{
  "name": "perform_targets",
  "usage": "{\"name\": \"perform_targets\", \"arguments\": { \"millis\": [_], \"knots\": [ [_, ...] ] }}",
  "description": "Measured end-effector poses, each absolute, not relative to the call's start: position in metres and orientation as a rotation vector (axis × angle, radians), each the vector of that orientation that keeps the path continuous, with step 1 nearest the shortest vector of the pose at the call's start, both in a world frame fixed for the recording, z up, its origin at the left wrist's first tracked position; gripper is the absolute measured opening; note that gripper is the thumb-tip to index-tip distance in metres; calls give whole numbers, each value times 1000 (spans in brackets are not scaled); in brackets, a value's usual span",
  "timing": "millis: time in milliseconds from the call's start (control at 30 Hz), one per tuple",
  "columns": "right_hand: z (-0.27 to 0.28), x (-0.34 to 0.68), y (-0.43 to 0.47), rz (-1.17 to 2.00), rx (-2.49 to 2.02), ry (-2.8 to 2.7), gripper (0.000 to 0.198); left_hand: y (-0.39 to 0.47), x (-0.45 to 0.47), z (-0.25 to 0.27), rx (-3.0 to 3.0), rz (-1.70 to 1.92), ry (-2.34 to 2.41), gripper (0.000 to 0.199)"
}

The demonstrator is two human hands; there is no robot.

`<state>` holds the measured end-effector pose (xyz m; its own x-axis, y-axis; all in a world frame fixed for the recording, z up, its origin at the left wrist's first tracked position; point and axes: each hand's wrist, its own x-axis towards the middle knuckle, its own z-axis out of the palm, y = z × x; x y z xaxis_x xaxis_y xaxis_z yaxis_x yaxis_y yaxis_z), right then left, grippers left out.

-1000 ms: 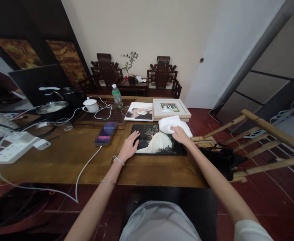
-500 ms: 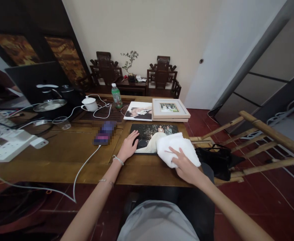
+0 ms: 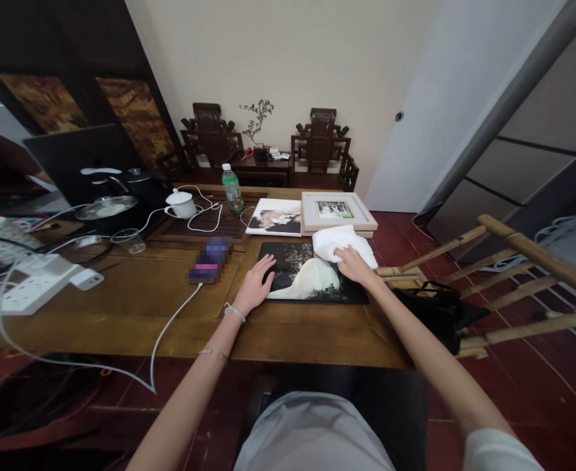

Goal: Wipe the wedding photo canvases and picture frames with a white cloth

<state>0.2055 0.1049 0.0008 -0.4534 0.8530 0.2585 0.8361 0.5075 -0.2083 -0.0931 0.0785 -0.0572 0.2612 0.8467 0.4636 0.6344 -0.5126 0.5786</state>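
Note:
A dark photo panel (image 3: 292, 268) showing a long white dress lies flat on the wooden table (image 3: 312, 333) in front of me. On its left edge rests my left hand (image 3: 257, 281), fingers stretched out and holding nothing. My right hand (image 3: 354, 263) grips a folded white towel (image 3: 342, 242), pressed over the panel's far right corner. The towel hides that part of the picture and comes close to the framed photo behind it.
Behind the panel lie a white photo print (image 3: 275, 216) and stacked light wooden frames (image 3: 340, 206). A phone (image 3: 210, 260) with a cable is at left, near a green bottle (image 3: 232, 188), a white lidded cup (image 3: 180, 204) and a power strip (image 3: 33, 288). A bamboo chair (image 3: 538, 255) stands right.
My right hand has moved the towel away from me, from the panel's near right part to its far right corner. My left hand stays on the left edge.

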Motion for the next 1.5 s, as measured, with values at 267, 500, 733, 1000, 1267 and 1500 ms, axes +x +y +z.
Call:
{"name": "perform_targets", "arguments": {
  "millis": [267, 500, 733, 1000, 1267, 1500],
  "knots": [
    [-11, 205, 66, 101, -1425, -2485, 52, 78, -92, -55, 2253, 1110, 1359, 38],
    [-3, 200, -36, 257, -1271, -2592, 41, 78, -92, -56, 2271, 1097, 1354, 39],
    [1, 203, -7, 273, -1275, -2553, 39, 79, -92, -56, 2267, 1098, 1357, 38],
    [-3, 207, 100, 86, -1380, -2430, 38, 79, -93, -56, 2248, 1105, 1361, 37],
    [-7, 205, 56, 131, -1387, -2518, 48, 78, -92, -56, 2255, 1097, 1365, 38],
    [0, 201, -32, 252, -1272, -2574, 38, 78, -91, -55, 2260, 1109, 1363, 37]
  ]
}}
